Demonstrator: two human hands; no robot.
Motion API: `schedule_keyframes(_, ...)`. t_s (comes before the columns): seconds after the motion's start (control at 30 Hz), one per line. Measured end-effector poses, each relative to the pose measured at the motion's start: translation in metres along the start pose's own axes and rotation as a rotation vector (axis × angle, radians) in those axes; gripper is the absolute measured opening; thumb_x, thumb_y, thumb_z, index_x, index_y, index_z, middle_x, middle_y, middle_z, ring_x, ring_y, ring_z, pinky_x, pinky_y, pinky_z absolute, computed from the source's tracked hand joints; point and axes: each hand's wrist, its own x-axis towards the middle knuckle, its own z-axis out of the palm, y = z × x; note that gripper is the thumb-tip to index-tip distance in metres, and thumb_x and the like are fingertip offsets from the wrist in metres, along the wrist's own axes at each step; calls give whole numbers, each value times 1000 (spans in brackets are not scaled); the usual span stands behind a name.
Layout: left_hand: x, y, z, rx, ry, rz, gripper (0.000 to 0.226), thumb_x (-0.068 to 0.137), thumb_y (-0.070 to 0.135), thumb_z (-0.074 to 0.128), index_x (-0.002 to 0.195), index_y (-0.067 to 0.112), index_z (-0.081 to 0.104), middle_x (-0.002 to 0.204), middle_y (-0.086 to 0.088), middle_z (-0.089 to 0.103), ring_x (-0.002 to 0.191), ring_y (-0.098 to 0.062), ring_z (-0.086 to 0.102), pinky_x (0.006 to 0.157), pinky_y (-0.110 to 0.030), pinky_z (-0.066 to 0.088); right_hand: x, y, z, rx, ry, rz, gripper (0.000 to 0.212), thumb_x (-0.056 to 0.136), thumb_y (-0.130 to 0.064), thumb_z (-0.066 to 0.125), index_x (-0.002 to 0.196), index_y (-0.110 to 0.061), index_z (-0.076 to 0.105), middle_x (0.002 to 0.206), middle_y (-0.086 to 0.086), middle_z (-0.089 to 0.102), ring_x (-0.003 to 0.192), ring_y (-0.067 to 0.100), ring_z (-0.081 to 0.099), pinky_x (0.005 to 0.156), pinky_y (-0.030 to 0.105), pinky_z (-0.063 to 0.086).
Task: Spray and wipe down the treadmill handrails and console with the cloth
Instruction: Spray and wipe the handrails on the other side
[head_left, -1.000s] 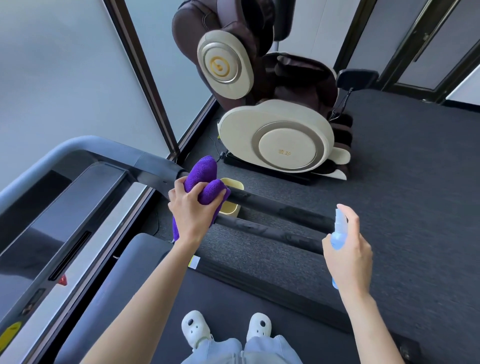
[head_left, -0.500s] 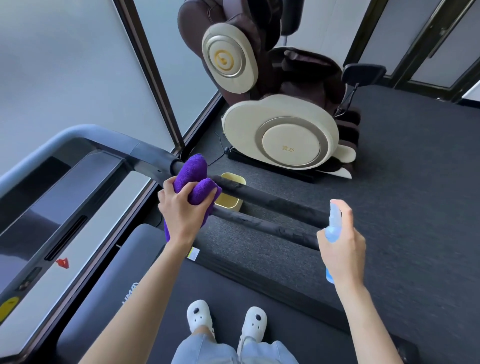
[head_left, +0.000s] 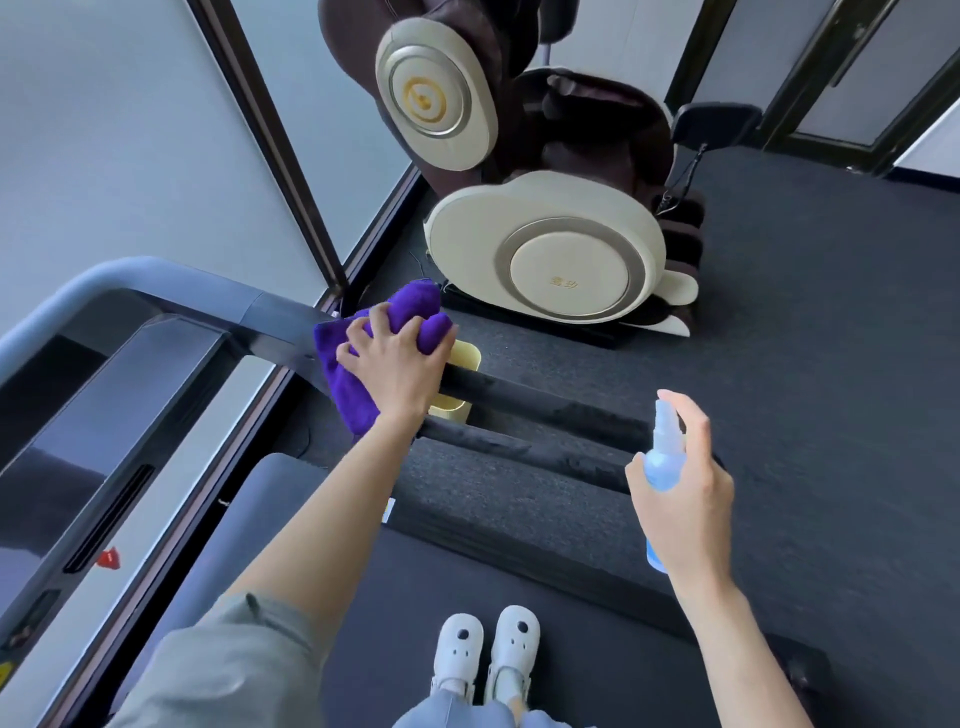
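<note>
At frame centre, the left hand (head_left: 397, 364) grips a crumpled purple microfibre cloth (head_left: 358, 358) on the black foam-padded treadmill handrail (head_left: 540, 405). Lower right, the right hand (head_left: 685, 499) holds a pale-blue translucent spray bottle (head_left: 662, 452).

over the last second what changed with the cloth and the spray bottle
The left hand slid the purple cloth a little along the handrail toward the console end, fingers now spread wider over it. The right hand kept its grip on the spray bottle, finger on the nozzle, beside the rail.
</note>
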Motion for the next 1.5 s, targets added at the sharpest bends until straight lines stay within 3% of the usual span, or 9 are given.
schedule_keyframes(0.17,-26,31,9,85,-94,211,53,80,75,44,93,32,71,120,1,53,110,-32,42,90,-47,29,6,-15,15,11,2,-32,63,78,5,62,130,-26,43,85,-7,58,59,20,41,60,29,39)
schedule_keyframes(0.3,-4,-9,-3,223,-19,448,56,83,73,35,94,30,70,105,-6,55,99,-30,50,88,-45,31,16,-29,27,36,-23,-81,64,78,3,61,131,-28,41,107,-1,66,68,28,53,67,31,45)
schedule_keyframes(0.4,33,-50,-19,243,16,330,59,85,71,31,101,29,70,106,-10,53,102,-32,49,98,-48,28,22,-35,31,52,-18,-98,64,78,3,61,131,-28,41,108,-3,65,71,29,56,70,35,48)
schedule_keyframes(0.6,12,-27,-2,125,87,199,43,89,60,49,85,24,73,111,-9,54,98,-34,47,87,-43,30,17,-30,25,47,22,-58,63,80,3,61,130,-30,41,99,-7,63,62,20,47,66,32,46)
schedule_keyframes(0.87,-23,31,17,92,36,455,50,85,64,50,68,23,72,84,-4,56,84,-28,48,91,-42,32,16,-31,27,57,-5,-65,63,79,3,62,130,-27,42,102,-11,61,66,19,49,68,31,46)
schedule_keyframes(1.07,22,-43,-7,126,59,299,55,85,71,42,88,26,73,109,-7,52,105,-32,43,96,-43,28,20,-35,21,61,43,-74,62,79,2,61,130,-28,41,83,-9,57,62,16,43,64,29,42)
schedule_keyframes(1.2,2,-31,0,34,83,176,47,82,70,52,88,26,70,123,-9,48,108,-35,40,96,-45,28,14,-22,13,45,90,-30,61,79,3,61,130,-25,43,78,-18,48,66,11,39,63,19,33)
schedule_keyframes(1.3,-25,5,16,22,95,237,45,80,70,55,83,29,71,118,-7,53,101,-34,43,94,-44,29,7,-12,6,60,87,16,62,79,3,61,130,-27,42,92,-26,55,70,11,44,64,21,37)
schedule_keyframes(1.5,-92,92,41,-28,15,472,48,81,71,50,78,28,71,101,-8,56,89,-30,45,93,-44,31,6,-3,0,37,75,7,63,80,2,61,132,-26,41,119,-7,62,80,16,53,69,19,38)
